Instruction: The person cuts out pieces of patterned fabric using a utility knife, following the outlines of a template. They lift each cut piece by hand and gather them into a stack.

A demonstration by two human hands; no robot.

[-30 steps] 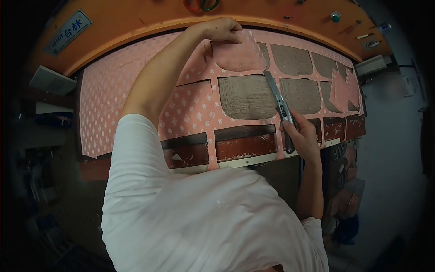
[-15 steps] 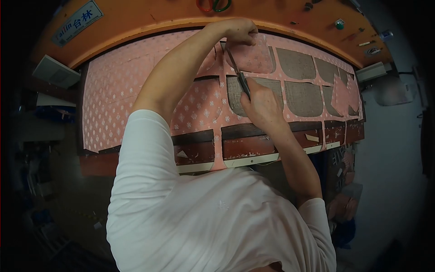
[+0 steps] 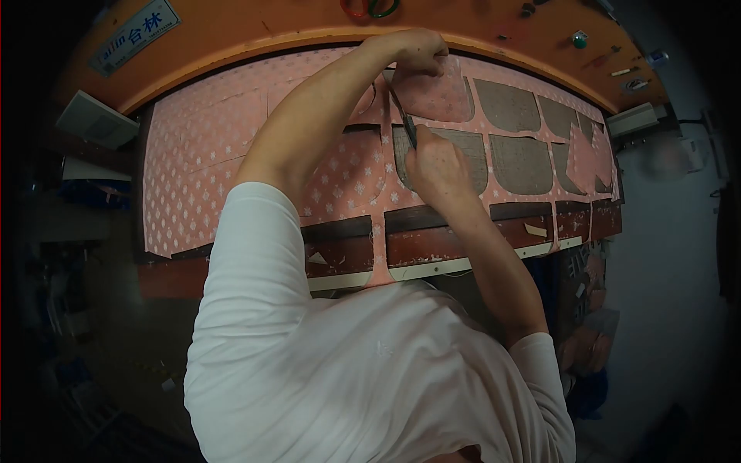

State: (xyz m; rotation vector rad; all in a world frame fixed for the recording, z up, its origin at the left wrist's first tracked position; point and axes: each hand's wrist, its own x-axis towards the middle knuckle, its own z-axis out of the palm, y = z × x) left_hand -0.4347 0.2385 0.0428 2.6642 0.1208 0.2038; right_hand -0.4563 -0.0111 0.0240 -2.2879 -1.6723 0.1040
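Observation:
My right hand (image 3: 441,166) is closed around the dark handle of a knife (image 3: 407,126). Its long narrow blade points away from me and lies against the pink patterned fabric (image 3: 332,174). Past the blade, my left hand (image 3: 423,52) is closed at the far edge of a rounded cut piece of pink fabric (image 3: 428,96), which sits partly shifted in its opening. The fingertips are mostly hidden, but they seem to pinch that piece. Curved cut-outs in the fabric expose the grey-brown surface (image 3: 521,166) underneath.
Red and green-handled scissors (image 3: 384,6) lie on the orange table (image 3: 255,38) at the back. A sign plate (image 3: 137,37) is at the back left. Loose pink pieces (image 3: 587,158) rest at the right. A pale rail (image 3: 440,269) runs along the near edge.
Both hands keep their grips. The knife and right hand have shifted slightly away from me, and the whole view has moved a little.

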